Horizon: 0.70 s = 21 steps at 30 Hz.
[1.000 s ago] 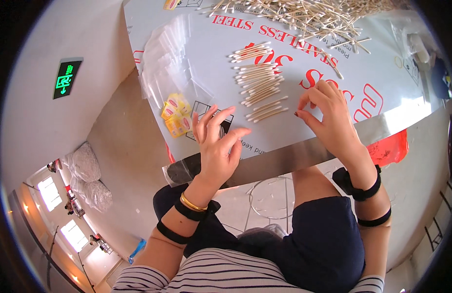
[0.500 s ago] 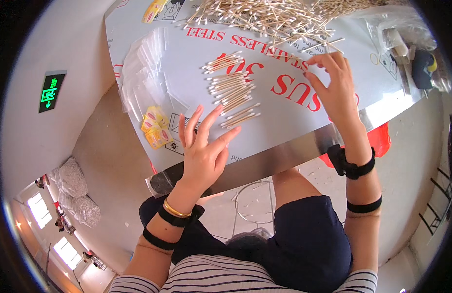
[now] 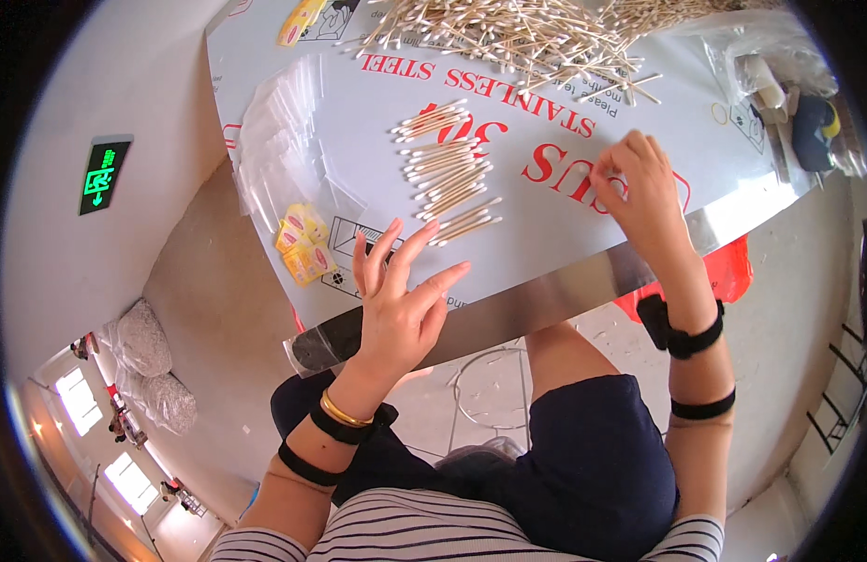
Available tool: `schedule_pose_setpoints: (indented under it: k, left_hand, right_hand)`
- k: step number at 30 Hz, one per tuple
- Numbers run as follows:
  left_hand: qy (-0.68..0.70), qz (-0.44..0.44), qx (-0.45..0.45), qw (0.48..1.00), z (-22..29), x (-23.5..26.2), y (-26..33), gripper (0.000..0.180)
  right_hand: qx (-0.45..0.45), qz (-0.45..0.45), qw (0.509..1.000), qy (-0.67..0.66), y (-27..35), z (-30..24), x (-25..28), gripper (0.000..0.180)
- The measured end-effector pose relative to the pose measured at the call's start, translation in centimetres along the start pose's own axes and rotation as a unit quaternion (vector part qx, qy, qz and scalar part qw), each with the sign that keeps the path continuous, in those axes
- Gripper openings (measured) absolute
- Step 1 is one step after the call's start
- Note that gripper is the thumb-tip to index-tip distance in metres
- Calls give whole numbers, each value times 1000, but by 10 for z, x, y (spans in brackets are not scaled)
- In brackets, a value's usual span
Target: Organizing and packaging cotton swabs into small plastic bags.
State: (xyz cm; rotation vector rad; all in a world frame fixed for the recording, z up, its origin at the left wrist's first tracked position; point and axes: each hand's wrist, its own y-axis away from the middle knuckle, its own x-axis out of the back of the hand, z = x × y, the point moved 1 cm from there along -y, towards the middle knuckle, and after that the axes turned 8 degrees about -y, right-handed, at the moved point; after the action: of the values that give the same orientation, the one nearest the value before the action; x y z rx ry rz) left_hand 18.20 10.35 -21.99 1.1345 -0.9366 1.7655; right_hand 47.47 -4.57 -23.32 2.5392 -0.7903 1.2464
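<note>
The slim wooden cotton swabs with white tips (image 3: 449, 178) lie in small slanted groups mid-table, on grey film with red print (image 3: 546, 244). At their near side, the person's left hand (image 3: 396, 318) is spread, fingers apart, nothing in them; right of them, the right hand (image 3: 639, 192) has thumb and forefinger drawn together, though I can't tell whether they pinch a swab. Beyond lies a loose heap of matching swabs (image 3: 508, 37); left, clear flat plastic sleeves (image 3: 279, 150) and yellow printed paper cards (image 3: 304, 245). It looks like counting out; the next move seems to call for a light pinch and parallel placing.
</note>
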Motion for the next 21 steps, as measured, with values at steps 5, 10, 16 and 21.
schedule_pose_setpoints:
  k: [5,10,16,21]
  left_hand:
    - [-3,-20,8,1000,-4,0,8,39]
    - [3,-16,17,1000,2,-1,8,39]
    - [0,-8,26,1000,-5,-4,14,38]
    - [5,-6,16,1000,-8,-6,15,39]
  right_hand:
    - [124,-92,987,-53,25,-30,-20,17]
    - [196,-77,975,-65,12,-64,-54,19]
    - [153,-70,982,-89,19,-74,-48,18]
    - [214,-82,971,-67,20,-87,-70,20]
